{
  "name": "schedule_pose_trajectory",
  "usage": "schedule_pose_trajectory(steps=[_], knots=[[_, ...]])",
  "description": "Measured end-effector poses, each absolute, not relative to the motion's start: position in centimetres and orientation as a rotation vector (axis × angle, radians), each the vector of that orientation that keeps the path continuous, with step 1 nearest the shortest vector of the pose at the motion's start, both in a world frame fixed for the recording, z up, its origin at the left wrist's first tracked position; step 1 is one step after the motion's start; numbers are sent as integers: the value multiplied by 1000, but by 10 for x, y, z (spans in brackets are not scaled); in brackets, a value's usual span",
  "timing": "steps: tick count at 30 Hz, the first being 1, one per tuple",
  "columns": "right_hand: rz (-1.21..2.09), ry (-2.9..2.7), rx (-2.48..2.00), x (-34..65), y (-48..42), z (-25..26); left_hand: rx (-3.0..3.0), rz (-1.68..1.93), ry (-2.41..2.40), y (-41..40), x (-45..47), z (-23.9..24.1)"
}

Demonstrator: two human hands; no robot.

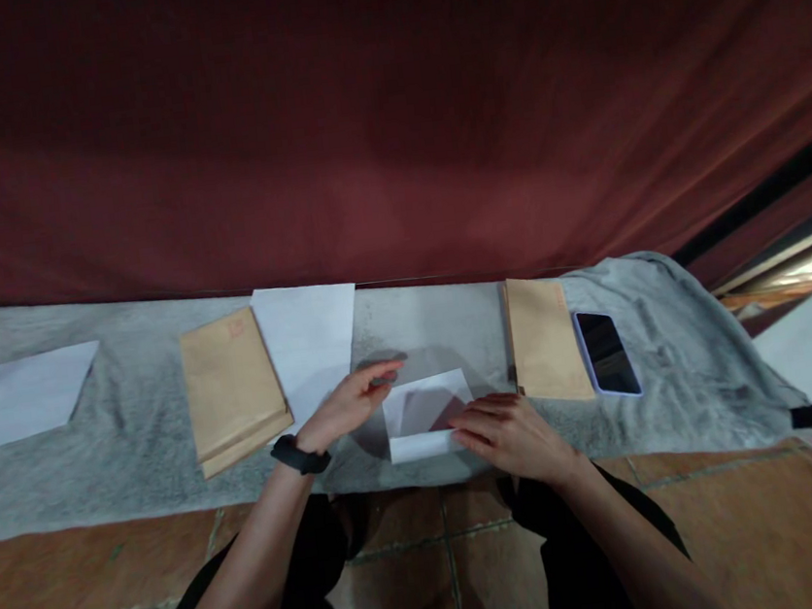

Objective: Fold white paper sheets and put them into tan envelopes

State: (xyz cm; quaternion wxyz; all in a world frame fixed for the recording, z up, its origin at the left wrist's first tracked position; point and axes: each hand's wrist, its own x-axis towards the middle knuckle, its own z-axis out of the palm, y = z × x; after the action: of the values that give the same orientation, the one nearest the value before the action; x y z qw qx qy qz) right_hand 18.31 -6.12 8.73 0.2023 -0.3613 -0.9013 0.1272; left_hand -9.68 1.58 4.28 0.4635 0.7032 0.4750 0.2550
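Note:
A small white sheet of paper [424, 405] lies in front of me on the grey cloth, its near edge folded over into a strip. My right hand [509, 434] rests on the paper's right side, fingers stretched out flat near the fold. Just off the paper's upper left corner is my left hand [355, 403], its fingers extended and holding nothing; a dark band circles that wrist. Behind the left hand, larger white paper [311, 340] lies partly beneath a stack of brown envelopes [231, 383].
More brown envelopes [548, 337] lie to the right, beside a phone [607, 352] with a dark screen. At far left is another white sheet [20, 392]. The grey cloth [438, 325] covers a long narrow surface against a dark red curtain [359, 153]. Tiled floor [731, 522] shows below.

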Motion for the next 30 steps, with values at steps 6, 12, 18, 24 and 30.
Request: schedule_pose_trajectory(steps=[6,12,18,24,30], knots=[[444,-2540,-1045,175,-57,88,2026,572,1327,10,-78,35],[446,-2485,-1035,171,-55,87,2181,390,1431,9,-58,35],[385,-2300,-1060,179,-44,87,1947,528,1448,33,-53,32],[228,-2254,-1208,176,-27,80,1673,1142,1454,39,-51,50],[355,-2185,-1285,180,-18,76,1352,875,1098,12,-69,80]])
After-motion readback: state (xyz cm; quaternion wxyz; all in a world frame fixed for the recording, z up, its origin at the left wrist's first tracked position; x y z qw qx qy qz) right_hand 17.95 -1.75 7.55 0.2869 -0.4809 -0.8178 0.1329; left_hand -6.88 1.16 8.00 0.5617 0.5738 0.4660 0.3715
